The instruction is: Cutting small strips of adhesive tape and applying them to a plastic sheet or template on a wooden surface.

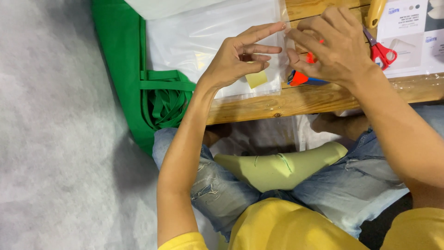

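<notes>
My left hand [240, 58] hovers over a clear plastic bag [194, 41] lying on a low wooden table [300, 99]; its thumb and fingers pinch a small pale yellow piece [255, 78]. My right hand [330, 46] is just to the right, fingertips touching the bag's right edge near the left forefinger. Under the right hand lies an orange and blue object [300, 78], partly hidden. An olive green stuffed fabric piece [282, 166] rests on my lap between my jeans-clad legs.
Red-handled scissors [381, 51] lie to the right of my right hand, on a printed white sheet [411, 37]. A yellow handle [375, 11] sticks in at the top. A green fabric bag [138, 83] sits left of the table on grey floor [51, 129].
</notes>
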